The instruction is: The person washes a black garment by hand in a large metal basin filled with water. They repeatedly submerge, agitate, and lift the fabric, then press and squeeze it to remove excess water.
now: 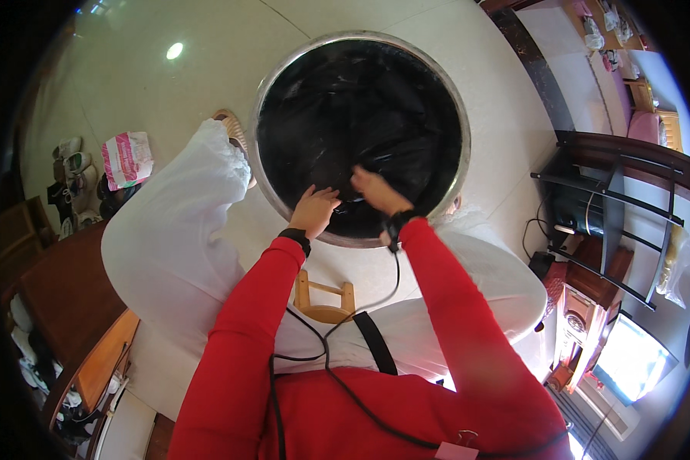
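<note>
A large round metal basin [465, 135] stands on the floor between my knees. Black cloth [391, 115], wet and shiny in places, lies in it in dark liquid. At the basin's near side, my left hand [315, 211] rests on the black cloth with its back up. Its fingertips point inward, and whether they pinch the cloth cannot be made out. Slightly blurred, my right hand [379, 190] is curled on the cloth just to the right, with folds running to its fingers. Dark bands circle both wrists, and a black cable [395, 282] hangs from the right one.
A small wooden stool [325, 310] shows under me. Shoes [77, 172] and a pink-and-white package [127, 160] lie at left, near brown wooden furniture [72, 282]. A black metal rack [609, 201] stands at right, with a lit screen [632, 357] beyond it.
</note>
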`<move>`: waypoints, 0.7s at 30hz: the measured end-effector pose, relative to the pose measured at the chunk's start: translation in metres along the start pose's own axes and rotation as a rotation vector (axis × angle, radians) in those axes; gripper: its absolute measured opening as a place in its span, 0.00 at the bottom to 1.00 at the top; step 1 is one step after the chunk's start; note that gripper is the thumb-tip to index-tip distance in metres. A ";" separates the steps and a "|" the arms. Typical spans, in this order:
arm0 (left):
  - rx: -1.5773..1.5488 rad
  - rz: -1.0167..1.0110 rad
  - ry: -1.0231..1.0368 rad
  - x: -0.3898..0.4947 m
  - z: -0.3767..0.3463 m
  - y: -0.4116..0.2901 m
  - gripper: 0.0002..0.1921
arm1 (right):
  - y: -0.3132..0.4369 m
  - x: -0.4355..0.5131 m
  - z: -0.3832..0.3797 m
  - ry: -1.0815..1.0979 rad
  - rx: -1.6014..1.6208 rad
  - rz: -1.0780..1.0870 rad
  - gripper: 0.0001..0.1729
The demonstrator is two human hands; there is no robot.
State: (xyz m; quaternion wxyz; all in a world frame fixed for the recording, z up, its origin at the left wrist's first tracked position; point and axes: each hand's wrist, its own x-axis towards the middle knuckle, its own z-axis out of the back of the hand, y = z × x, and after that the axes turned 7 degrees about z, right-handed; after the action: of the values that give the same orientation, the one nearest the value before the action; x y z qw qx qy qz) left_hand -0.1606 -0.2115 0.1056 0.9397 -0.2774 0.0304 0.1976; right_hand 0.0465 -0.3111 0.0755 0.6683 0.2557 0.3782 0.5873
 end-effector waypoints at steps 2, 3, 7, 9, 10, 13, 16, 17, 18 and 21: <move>0.038 0.064 0.109 0.000 0.000 0.000 0.12 | 0.031 -0.018 -0.030 0.126 0.013 -0.041 0.26; 0.057 0.077 0.124 0.000 0.001 0.000 0.12 | 0.038 -0.025 -0.039 0.165 0.057 -0.087 0.27; -0.044 0.080 0.062 -0.001 0.002 0.003 0.12 | -0.005 -0.003 0.000 0.115 -0.137 -0.275 0.26; -0.052 0.119 0.033 -0.002 0.002 0.004 0.12 | -0.032 0.002 0.035 -0.124 -0.217 -0.327 0.25; -0.041 0.106 0.031 -0.002 0.001 0.004 0.13 | -0.034 0.003 0.042 -0.155 -0.101 -0.236 0.24; 0.000 0.029 0.055 -0.001 -0.001 0.004 0.13 | -0.009 0.002 0.040 -0.191 0.029 0.024 0.21; 0.004 0.027 0.018 0.001 -0.004 0.005 0.13 | 0.048 -0.012 -0.009 0.024 0.081 0.050 0.16; 0.000 0.026 0.061 0.002 -0.004 0.005 0.13 | 0.062 -0.019 -0.023 -0.010 0.180 -0.038 0.19; 0.020 -0.003 0.034 0.002 -0.004 0.006 0.12 | 0.059 -0.016 -0.020 -0.020 0.161 -0.074 0.20; -0.096 0.050 -0.064 0.002 -0.003 0.006 0.12 | 0.028 -0.007 0.005 -0.049 -0.043 -0.180 0.22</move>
State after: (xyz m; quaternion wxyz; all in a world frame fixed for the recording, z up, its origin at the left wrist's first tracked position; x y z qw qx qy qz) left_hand -0.1613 -0.2076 0.0997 0.9206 -0.3149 -0.0025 0.2311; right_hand 0.0331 -0.3125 0.1019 0.7327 0.2204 0.3704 0.5266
